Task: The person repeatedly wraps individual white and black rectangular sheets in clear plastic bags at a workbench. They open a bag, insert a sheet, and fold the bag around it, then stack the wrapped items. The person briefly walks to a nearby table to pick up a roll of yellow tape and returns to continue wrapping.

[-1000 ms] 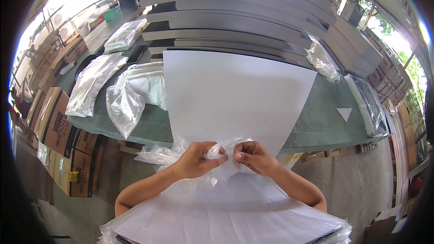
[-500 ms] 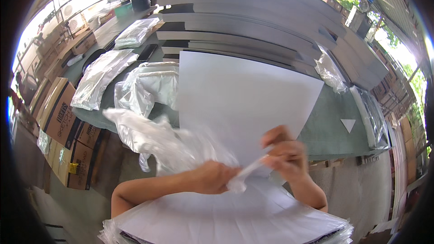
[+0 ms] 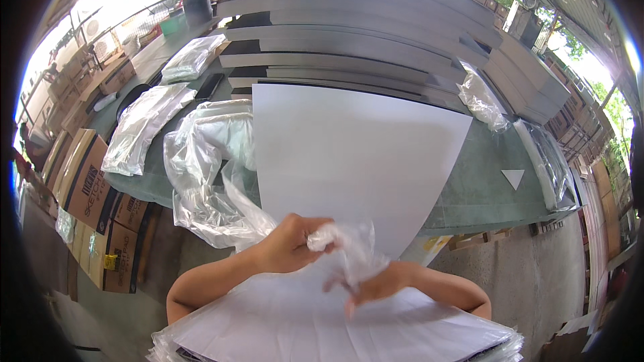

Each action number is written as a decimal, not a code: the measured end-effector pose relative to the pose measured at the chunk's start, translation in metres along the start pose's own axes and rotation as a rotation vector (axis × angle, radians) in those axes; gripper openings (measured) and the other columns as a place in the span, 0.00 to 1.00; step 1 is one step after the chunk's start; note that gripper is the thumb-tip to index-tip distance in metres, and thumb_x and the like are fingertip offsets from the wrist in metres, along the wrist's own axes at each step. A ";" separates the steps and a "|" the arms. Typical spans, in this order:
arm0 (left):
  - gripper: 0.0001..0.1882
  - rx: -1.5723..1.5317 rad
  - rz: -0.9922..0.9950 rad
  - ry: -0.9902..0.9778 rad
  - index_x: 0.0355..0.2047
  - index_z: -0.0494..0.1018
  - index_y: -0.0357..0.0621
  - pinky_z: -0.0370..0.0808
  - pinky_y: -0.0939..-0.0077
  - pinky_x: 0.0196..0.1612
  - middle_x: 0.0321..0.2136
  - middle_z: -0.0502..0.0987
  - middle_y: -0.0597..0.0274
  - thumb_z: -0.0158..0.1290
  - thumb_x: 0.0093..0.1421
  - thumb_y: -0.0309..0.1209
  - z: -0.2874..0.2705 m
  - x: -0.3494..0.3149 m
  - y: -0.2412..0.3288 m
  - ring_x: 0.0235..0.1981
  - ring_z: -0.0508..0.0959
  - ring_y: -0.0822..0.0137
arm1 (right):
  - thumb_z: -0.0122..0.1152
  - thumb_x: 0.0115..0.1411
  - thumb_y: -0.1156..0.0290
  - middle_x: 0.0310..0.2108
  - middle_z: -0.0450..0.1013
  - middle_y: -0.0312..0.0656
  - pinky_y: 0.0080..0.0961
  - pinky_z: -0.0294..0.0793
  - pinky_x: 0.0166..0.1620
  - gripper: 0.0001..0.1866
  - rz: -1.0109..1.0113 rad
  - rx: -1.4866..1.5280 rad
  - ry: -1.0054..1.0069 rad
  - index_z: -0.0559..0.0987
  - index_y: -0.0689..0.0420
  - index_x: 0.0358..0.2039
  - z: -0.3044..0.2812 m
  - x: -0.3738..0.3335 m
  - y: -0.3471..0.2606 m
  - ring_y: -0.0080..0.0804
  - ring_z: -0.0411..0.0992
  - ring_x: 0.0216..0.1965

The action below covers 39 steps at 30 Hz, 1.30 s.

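Observation:
Just above a stack of white sheets with crinkled clear plastic edges (image 3: 322, 325), my left hand (image 3: 295, 245) is closed on a clear plastic bag (image 3: 236, 222). The bag trails left over the table edge, and a bunched part sticks out past my fingers. My right hand (image 3: 379, 283) is at the right end of the bunched plastic, fingers pointing down and left. Motion smears those fingers, so whether they grip the plastic is unclear. Beyond both hands, a large white sheet (image 3: 355, 154) with a dark far edge lies on the green table (image 3: 469, 194).
Tall stacks of grey boards (image 3: 362, 33) stand across the back. Folded clear plastic bags (image 3: 149, 127) lie at left, beside a dark phone-like object (image 3: 210, 87). At right are a white triangle (image 3: 514, 178) and a plastic-wrapped pack (image 3: 547, 164). Cardboard boxes (image 3: 90, 177) are stacked at lower left.
My left hand has moved up and slightly left with the bunched plastic. My right hand has dropped down and left. The trailing bag has swung down and hangs closer to the table edge.

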State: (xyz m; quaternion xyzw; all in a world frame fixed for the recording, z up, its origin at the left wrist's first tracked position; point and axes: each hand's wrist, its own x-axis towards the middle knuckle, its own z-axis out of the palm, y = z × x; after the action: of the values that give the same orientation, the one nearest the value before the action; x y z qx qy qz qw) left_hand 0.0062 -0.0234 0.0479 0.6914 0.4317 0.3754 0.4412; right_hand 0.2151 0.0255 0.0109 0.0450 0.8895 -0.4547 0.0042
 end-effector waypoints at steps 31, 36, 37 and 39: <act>0.07 1.150 -0.176 -0.265 0.25 0.68 0.38 0.69 0.72 0.24 0.23 0.72 0.57 0.48 0.44 0.27 -0.033 -0.056 -0.033 0.24 0.74 0.64 | 0.46 0.51 0.67 0.42 0.67 0.43 0.49 0.49 0.56 0.17 0.900 -1.223 -0.065 0.70 0.53 0.43 -0.090 -0.043 -0.020 0.41 0.62 0.49; 0.08 1.002 0.105 -0.615 0.26 0.68 0.40 0.71 0.67 0.28 0.26 0.73 0.58 0.47 0.43 0.26 0.024 -0.054 -0.008 0.27 0.75 0.60 | 0.45 0.52 0.62 0.51 0.61 0.44 0.54 0.35 0.59 0.21 0.859 -1.477 0.200 0.67 0.50 0.48 -0.111 -0.079 0.053 0.43 0.52 0.57; 0.09 0.809 -0.073 -0.698 0.27 0.69 0.40 0.71 0.65 0.30 0.27 0.73 0.57 0.47 0.42 0.26 0.019 -0.048 -0.015 0.29 0.75 0.58 | 0.44 0.53 0.62 0.52 0.60 0.44 0.53 0.33 0.59 0.22 0.870 -1.465 0.089 0.67 0.52 0.48 -0.113 -0.082 0.037 0.44 0.51 0.57; 0.11 1.009 -0.189 -0.404 0.29 0.69 0.42 0.71 0.63 0.35 0.29 0.74 0.55 0.48 0.41 0.27 -0.018 -0.032 -0.062 0.32 0.75 0.56 | 0.43 0.53 0.61 0.56 0.55 0.43 0.52 0.27 0.60 0.24 1.059 -1.471 -0.177 0.66 0.53 0.50 -0.091 -0.098 0.035 0.43 0.43 0.61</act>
State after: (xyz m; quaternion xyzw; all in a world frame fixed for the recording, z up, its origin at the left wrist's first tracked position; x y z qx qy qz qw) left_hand -0.0376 -0.0331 -0.0082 0.8336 0.5251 -0.0596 0.1607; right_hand 0.3188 0.1125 0.0406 0.3988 0.8146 0.2869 0.3084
